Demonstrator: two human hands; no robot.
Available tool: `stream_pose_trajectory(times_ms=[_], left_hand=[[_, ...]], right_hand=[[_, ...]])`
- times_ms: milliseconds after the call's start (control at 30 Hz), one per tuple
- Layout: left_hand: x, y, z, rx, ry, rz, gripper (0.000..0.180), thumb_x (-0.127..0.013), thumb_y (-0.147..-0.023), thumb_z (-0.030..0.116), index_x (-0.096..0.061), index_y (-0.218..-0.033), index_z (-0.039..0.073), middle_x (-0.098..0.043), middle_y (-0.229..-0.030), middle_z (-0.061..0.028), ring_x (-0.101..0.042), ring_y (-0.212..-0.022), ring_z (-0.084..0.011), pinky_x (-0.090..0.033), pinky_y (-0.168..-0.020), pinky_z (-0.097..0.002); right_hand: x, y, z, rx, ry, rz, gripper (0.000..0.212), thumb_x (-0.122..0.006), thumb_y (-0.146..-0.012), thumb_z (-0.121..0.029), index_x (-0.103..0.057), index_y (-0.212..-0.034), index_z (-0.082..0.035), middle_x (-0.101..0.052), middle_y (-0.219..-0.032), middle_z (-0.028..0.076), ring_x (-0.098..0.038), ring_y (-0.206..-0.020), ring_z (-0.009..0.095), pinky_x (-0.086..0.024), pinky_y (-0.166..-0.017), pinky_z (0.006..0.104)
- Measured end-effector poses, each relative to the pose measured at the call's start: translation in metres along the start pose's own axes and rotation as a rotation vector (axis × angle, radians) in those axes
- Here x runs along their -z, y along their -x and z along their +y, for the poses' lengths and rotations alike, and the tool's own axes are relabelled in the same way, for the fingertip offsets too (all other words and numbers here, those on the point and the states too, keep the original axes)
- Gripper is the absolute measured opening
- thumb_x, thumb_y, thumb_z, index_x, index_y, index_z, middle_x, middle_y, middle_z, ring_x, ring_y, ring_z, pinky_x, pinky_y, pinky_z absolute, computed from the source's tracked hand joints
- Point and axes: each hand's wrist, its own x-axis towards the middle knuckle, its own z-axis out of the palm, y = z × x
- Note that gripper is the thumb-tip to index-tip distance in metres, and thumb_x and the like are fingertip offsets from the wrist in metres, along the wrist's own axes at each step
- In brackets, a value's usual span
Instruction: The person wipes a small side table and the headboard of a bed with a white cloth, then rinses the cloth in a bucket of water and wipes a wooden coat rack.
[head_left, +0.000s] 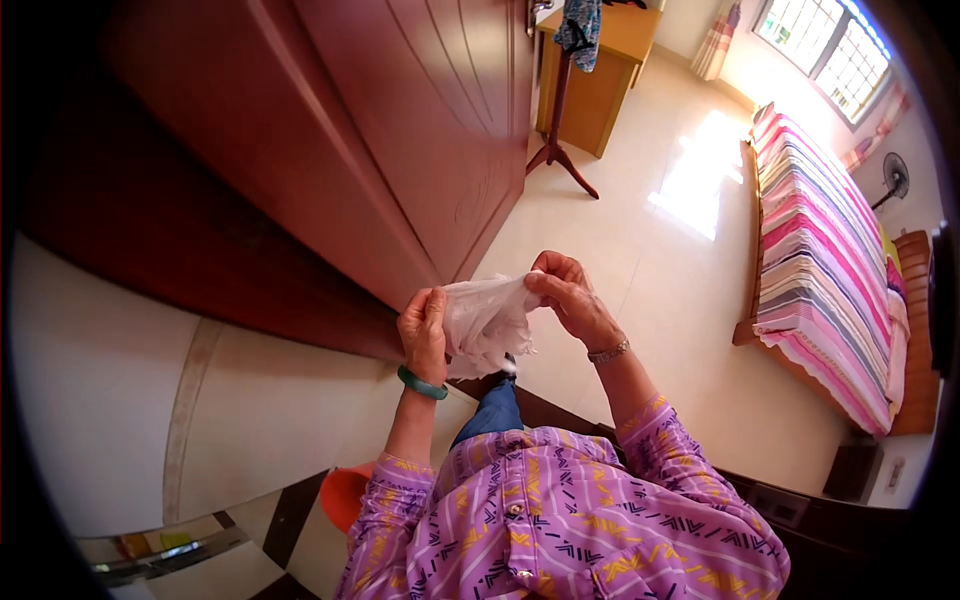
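Observation:
A thin, crumpled white plastic bag (488, 322) is stretched between my two hands at the middle of the view. My left hand (424, 332) pinches its left edge, with the thumb pressed against the curled fingers. At the upper right corner, my right hand (574, 300) grips the bag between thumb and fingertips. The lower part of the bag hangs loose in folds over my leg and foot. A green bangle (422, 384) circles my left wrist, and a metal watch band (609, 351) is on my right.
Close at the left stands a reddish-brown door (400, 130). An orange-red container (344, 497) is beside my left elbow. A bed with striped covers (815, 270) stands at the right. Farther off are a wooden coat stand (562, 110) and a yellow-brown desk (610, 60).

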Motion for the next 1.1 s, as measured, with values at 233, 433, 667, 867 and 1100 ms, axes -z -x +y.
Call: stream_pose_trajectory(times_ms=[233,433,667,867,1100], left_hand=[[0.01,-0.094,0.017,-0.029,-0.223,-0.323,0.017,-0.057,-0.092,0.015,-0.059,-0.082,0.002,-0.048,-0.07,0.0077,-0.039,-0.066,-0.0026,-0.035,-0.057,-0.0191],[-0.027,-0.153,-0.007,0.139,0.041,-0.56,0.012,-0.055,-0.093,0.015,-0.058,-0.085,0.007,-0.051,-0.074,0.0065,-0.043,-0.072,-0.0036,-0.038,-0.064,-0.0191],[-0.134,-0.197,0.003,0.113,0.052,-0.888,0.007,-0.056,-0.092,0.011,-0.058,-0.091,0.005,-0.056,-0.081,0.0021,-0.049,-0.077,-0.0051,-0.044,-0.071,-0.0207],[-0.218,-0.245,0.0,0.127,0.08,-0.963,0.017,-0.062,-0.088,0.014,-0.056,-0.1,0.005,-0.059,-0.091,-0.0006,-0.053,-0.084,-0.0065,-0.045,-0.076,-0.0216],[-0.324,-0.285,-0.024,0.121,0.293,-1.059,0.05,-0.075,-0.077,0.025,-0.051,-0.117,0.005,-0.06,-0.106,-0.0046,-0.057,-0.097,-0.0171,-0.046,-0.088,-0.0299]], right_hand=[[-0.007,-0.05,-0.023,0.06,0.809,0.22,0.028,-0.071,-0.074,-0.017,-0.058,-0.093,0.0,-0.062,-0.075,0.007,-0.057,-0.07,0.013,-0.046,-0.063,0.0275],[0.023,-0.063,0.003,-0.07,0.756,0.515,0.025,-0.064,-0.072,-0.022,-0.061,-0.082,0.0,-0.061,-0.076,0.008,-0.055,-0.07,0.014,-0.044,-0.061,0.0289],[0.068,-0.111,-0.045,0.068,0.572,0.375,0.033,-0.068,-0.079,-0.019,-0.059,-0.107,-0.003,-0.062,-0.101,0.007,-0.057,-0.093,0.015,-0.047,-0.083,0.0309],[0.144,-0.137,-0.087,0.159,0.218,0.395,0.026,-0.054,-0.092,-0.018,-0.057,-0.113,-0.003,-0.064,-0.095,0.004,-0.062,-0.081,0.011,-0.053,-0.071,0.0274],[0.21,-0.178,-0.206,0.329,0.182,0.422,0.02,-0.051,-0.094,-0.021,-0.059,-0.103,-0.005,-0.064,-0.087,0.001,-0.062,-0.078,0.009,-0.053,-0.065,0.0247]])
